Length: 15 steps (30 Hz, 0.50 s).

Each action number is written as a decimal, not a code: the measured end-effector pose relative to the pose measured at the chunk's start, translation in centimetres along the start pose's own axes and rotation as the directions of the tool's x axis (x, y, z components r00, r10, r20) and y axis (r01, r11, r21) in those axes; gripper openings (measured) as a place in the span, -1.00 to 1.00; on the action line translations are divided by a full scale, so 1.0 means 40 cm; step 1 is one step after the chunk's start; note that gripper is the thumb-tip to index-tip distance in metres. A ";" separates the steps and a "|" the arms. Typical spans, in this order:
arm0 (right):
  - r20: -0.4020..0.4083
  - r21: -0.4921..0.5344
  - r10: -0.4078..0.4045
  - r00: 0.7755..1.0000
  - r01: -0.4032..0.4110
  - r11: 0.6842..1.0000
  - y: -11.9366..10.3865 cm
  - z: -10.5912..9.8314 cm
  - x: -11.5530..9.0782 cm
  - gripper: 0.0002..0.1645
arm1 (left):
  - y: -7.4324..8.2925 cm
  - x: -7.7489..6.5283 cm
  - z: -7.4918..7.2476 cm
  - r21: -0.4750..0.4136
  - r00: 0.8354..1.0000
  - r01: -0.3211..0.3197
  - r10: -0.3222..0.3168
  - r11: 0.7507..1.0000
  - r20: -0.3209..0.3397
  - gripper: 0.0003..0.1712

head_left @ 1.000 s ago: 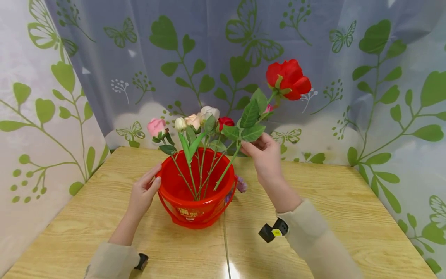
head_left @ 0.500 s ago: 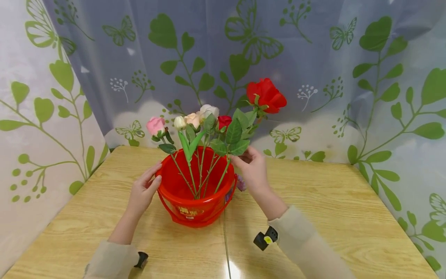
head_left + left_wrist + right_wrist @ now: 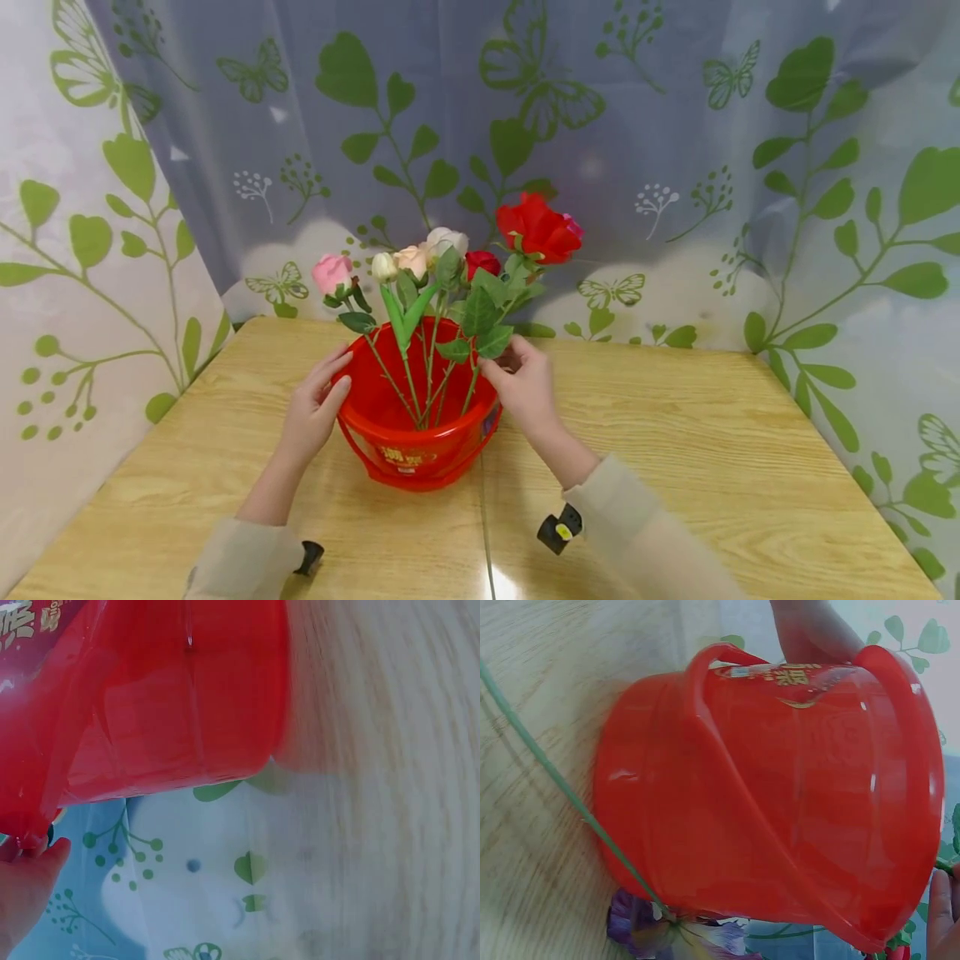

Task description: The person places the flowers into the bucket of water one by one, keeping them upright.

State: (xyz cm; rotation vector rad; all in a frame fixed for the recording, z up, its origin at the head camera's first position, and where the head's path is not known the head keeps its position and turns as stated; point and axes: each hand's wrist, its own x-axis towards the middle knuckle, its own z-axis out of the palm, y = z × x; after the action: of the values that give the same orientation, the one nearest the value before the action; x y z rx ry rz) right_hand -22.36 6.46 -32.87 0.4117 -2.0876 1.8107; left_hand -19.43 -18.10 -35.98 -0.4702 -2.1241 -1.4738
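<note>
A red plastic bucket (image 3: pixel 420 457) with a lowered handle stands on the wooden table. My left hand (image 3: pixel 311 404) holds its rim on the left side; in the left wrist view the thumb (image 3: pixel 41 874) lies at that rim. Between thumb and fingers, my right hand (image 3: pixel 525 387) pinches the green stem of a large red artificial flower (image 3: pixel 538 229), above the bucket's right rim. That stem's lower end is inside the bucket. Leaning in the bucket are a pink rose (image 3: pixel 332 273), a cream tulip (image 3: pixel 384 267), a peach rose (image 3: pixel 412 261), a white flower (image 3: pixel 447 242) and a smaller red rose (image 3: pixel 482 263).
A purple flower (image 3: pixel 641 922) with a long green stem lies on the table beside the bucket, mostly hidden in the head view. A magenta bloom (image 3: pixel 573 225) shows behind the large red flower. A leaf-and-butterfly patterned curtain (image 3: pixel 600 125) hangs behind the table (image 3: pixel 675 433).
My right hand has moved left and down, carrying the large red flower, so its stem now stands more upright and deeper in the bucket. My left hand has stayed at the rim.
</note>
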 end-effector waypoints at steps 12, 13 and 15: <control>0.010 -0.191 -0.086 0.996 0.086 0.978 0.020 0.019 -0.014 -0.83 | -0.056 -0.005 0.002 -0.096 1.000 -0.001 -0.001 0.995 -0.028 -0.63; 0.012 -0.198 -0.088 0.996 0.088 0.976 0.020 0.019 -0.014 -0.83 | -0.066 -0.004 0.002 -0.099 0.999 -0.004 0.001 0.995 -0.032 -0.63; 0.016 -0.208 -0.087 0.996 0.088 0.974 0.018 0.021 -0.014 -0.82 | -0.087 -0.003 0.003 -0.096 0.999 -0.016 0.012 0.995 -0.042 -0.63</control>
State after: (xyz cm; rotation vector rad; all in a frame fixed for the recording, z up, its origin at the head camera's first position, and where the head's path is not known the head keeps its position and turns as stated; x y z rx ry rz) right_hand -22.21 5.74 -33.85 0.4461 -2.2000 1.5243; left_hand -21.28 -19.20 -38.75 -0.4846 -2.0204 -1.5705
